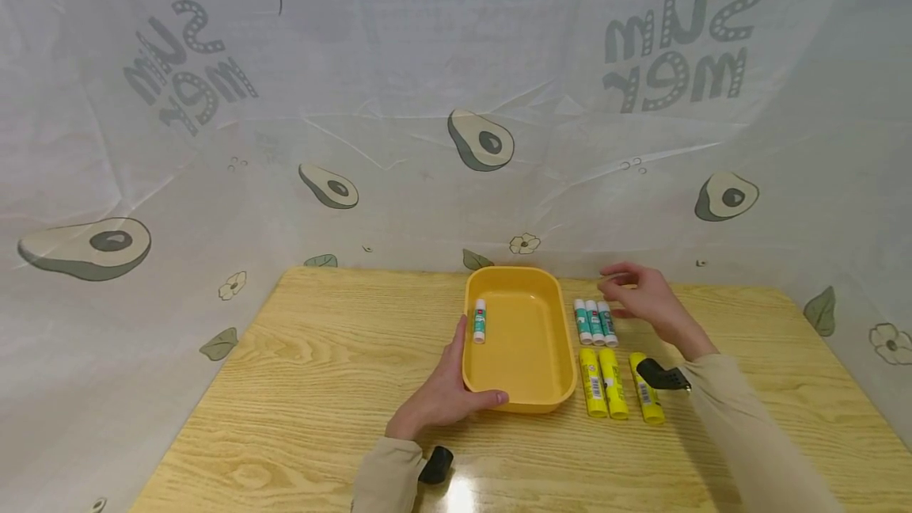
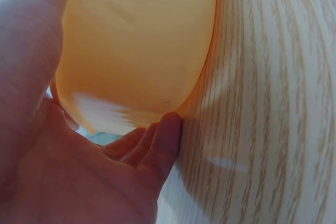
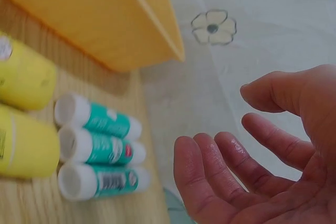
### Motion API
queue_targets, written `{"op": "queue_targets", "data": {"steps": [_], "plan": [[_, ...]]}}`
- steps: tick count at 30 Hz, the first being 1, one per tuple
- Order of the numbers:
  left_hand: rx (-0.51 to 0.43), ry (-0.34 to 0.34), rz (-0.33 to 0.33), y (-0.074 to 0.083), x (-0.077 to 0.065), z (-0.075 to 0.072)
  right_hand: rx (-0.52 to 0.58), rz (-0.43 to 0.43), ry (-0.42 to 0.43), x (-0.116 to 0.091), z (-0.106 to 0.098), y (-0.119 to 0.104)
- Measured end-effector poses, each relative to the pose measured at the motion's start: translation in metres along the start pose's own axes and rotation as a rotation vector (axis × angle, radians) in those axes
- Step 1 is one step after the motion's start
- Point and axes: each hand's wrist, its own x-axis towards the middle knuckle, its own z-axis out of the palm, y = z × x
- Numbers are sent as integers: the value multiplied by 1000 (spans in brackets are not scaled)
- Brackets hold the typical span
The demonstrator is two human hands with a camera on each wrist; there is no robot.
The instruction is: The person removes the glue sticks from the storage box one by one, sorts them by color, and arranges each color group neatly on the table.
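Observation:
My left hand (image 1: 450,388) grips the near left corner of a yellow plastic tray (image 1: 568,366), its thumb along the front and its fingers at the left side. In the left wrist view, fingers (image 2: 163,142) bend against the tray wall (image 2: 136,51). One small green-and-white glue stick (image 1: 480,321) lies inside the tray at the left. Just right of the tray, three matching glue sticks (image 1: 594,323) lie side by side. Beside them my right hand (image 1: 644,299) hovers with loosely bent fingers (image 3: 191,174), holding nothing.
Three larger yellow glue sticks (image 1: 611,383) lie nearer the front, two together and one apart beneath the right wrist. The wooden table (image 1: 306,386) meets a pale printed curtain (image 1: 399,133) at its back edge.

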Motion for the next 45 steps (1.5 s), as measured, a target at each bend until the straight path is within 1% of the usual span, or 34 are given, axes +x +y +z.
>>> {"op": "queue_targets", "data": {"steps": [7,15,19,25,29,45], "plan": [[-2,1,-7,-1,0,0,30,-48,-8,2,8,-16],[3,4,-22,0,0,0,63,-54,-33,6,21,-30],[-4,3,-22,-1,0,0,87,-43,-48,9,29,-36],[-10,1,-21,-2,0,0,118,-52,-62,15,42,-40],[-11,0,-27,-1,0,0,138,-41,-70,19,51,-42],[-22,-5,-24,0,-1,0,121,-47,-94,27,90,-54]]}}
